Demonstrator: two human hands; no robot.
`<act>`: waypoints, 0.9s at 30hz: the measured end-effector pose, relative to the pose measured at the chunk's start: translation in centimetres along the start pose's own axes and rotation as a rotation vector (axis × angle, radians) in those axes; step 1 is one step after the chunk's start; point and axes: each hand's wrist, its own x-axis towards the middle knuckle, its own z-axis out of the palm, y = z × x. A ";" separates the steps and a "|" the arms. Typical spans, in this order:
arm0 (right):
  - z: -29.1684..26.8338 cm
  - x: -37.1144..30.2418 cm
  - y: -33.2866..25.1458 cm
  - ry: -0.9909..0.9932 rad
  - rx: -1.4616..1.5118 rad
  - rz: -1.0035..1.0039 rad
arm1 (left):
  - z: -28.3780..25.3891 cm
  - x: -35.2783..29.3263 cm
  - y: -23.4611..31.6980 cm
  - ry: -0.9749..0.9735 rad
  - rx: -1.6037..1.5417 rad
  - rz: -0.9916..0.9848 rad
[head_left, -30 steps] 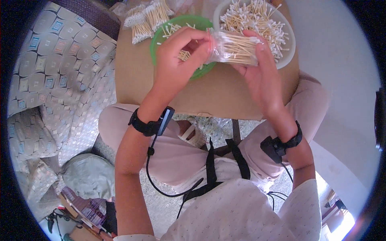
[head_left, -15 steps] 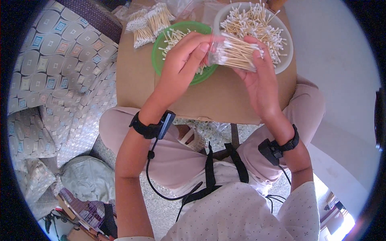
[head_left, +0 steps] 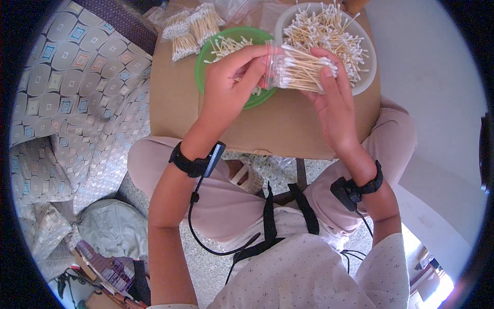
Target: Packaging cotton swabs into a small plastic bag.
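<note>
Between my two hands is a clear zip bag of cotton swabs (head_left: 301, 69), held level above the bowls' near rims. My left hand (head_left: 229, 77) pinches the bag's red-striped mouth end between thumb and fingers. At the other end my right hand (head_left: 334, 98) is closed round the swab-filled part, thumb on top and fingers behind. Below my left hand stands a green bowl (head_left: 199, 77) with loose swabs in it. A white bowl (head_left: 371, 77), heaped with loose cotton swabs (head_left: 329, 31), sits behind my right hand.
Several filled swab bags (head_left: 193, 31) lie at the far left of the brown cardboard-topped table (head_left: 247, 131). Empty clear bags (head_left: 247, 13) are behind the green bowl. Patterned fabric (head_left: 87, 92) hangs on the left, and a pale wall (head_left: 432, 103) rises on the right.
My left hand has shifted slightly at the bag's mouth, and the red-striped end now shows flatter and clearer. The bag stays in nearly the same place in both hands.
</note>
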 end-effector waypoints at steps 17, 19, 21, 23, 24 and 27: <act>-0.1 0.1 0.0 0.029 -0.198 -0.067 | -1.1 0.7 0.2 -0.160 0.203 0.018; 0.0 0.3 0.1 0.016 -0.170 -0.077 | -1.3 0.8 0.2 -0.190 0.180 0.017; 0.0 0.3 0.1 0.002 -0.142 -0.088 | -1.6 0.9 0.2 -0.283 0.201 -0.028; 0.0 0.3 -0.1 -0.023 -0.165 -0.105 | -1.7 0.9 0.2 -0.272 0.205 -0.011; 0.1 0.3 -0.1 -0.023 -0.165 -0.104 | -1.7 0.9 0.2 -0.261 0.209 0.006; 0.0 0.4 -0.2 0.079 -0.119 0.011 | -1.8 1.0 0.8 -0.264 0.182 0.059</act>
